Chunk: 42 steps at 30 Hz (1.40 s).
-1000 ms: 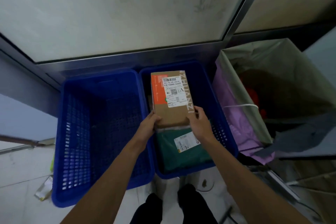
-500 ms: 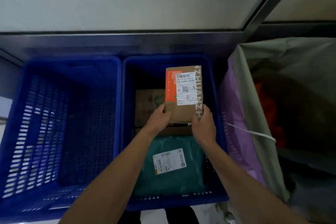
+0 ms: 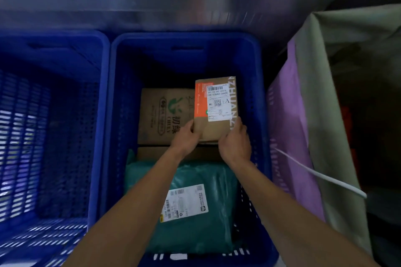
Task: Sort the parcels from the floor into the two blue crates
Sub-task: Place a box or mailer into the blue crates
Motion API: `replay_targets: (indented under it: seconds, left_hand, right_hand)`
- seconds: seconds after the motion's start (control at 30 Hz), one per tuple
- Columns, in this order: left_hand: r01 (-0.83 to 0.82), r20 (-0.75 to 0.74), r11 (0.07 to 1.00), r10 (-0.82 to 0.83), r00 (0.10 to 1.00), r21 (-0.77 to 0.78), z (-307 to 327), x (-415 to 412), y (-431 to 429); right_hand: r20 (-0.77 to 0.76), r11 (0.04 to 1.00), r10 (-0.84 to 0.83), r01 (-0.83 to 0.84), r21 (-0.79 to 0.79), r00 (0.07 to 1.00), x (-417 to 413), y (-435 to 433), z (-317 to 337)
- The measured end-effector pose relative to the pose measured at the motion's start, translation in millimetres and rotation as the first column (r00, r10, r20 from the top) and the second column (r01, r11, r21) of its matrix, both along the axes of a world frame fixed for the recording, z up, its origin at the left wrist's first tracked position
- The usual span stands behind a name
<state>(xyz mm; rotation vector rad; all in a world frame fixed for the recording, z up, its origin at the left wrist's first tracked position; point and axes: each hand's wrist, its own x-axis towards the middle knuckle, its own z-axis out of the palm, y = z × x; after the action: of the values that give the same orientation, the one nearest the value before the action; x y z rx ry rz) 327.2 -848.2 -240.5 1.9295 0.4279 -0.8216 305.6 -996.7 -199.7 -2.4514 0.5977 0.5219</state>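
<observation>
Both my hands clamp one brown box (image 3: pixel 214 110) at centre frame, inside the right crate (image 3: pixel 258 97); my left hand (image 3: pixel 185 136) grips its lower left corner, my right hand (image 3: pixel 235 141) its lower right corner, fingers closed on the cardboard; the box shows a white label and an orange strip facing up, its right edge near the crate's right wall, though whether it touches I cannot tell. Beneath and to its left lies a carton (image 3: pixel 165 115) printed with a green logo, filling the crate's far floor; I cannot tell whether the held box rests on it or hangs just above. A green bag (image 3: pixel 195 219) with a white label covers the near half of the crate, under my forearms; a strip of brown cardboard shows between carton and bag. Open room in this crate is slim: a dark band along the far wall, above the carton, and a narrow gap beside the bag at lower right. The left crate (image 3: pixel 102 115), at left of frame, touches the right one rim to rim; no parcel shows in the part in view. At right of frame a sack (image 3: pixel 303 115), grey with purple lining, stands beside the right crate's wall; a white cord (image 3: pixel 321 176) crosses its edge. A metal ledge (image 3: pixel 173 0) runs across the top of the frame behind both crates.
</observation>
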Motion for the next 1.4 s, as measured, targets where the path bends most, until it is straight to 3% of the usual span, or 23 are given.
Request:
replay_targets:
  seconds: [0.23, 0.4, 0.7, 1.0, 1.4]
  left_hand:
    - [0.207, -0.001, 0.955, -0.212, 0.977, 0.211, -20, 6, -8]
    - [0.217, 0.040, 0.866, -0.262, 0.964, 0.450, -31, 14, -22]
    - [0.298, 0.089, 0.744, -0.432, 0.898, 0.598, -47, 20, -24]
    - [0.406, 0.064, 0.754, -0.506, 0.860, 0.516, -40, 19, -16]
    - [0.401, 0.009, 0.773, -0.465, 0.885, 0.493, 84, -13, 26]
  right_hand:
    - [-0.258, 0.992, 0.104, -0.118, -0.038, 0.960, 12, -1, -30]
    - [-0.344, 0.979, 0.151, -0.189, -0.078, 0.927, 21, -6, -49]
    - [-0.498, 0.908, 0.318, -0.411, -0.086, 0.807, 25, -4, -66]
    - [-0.486, 0.884, 0.365, -0.459, -0.086, 0.794, 25, 16, -61]
    - [-0.433, 0.879, 0.436, -0.476, 0.019, 0.789, -2, 7, 60]
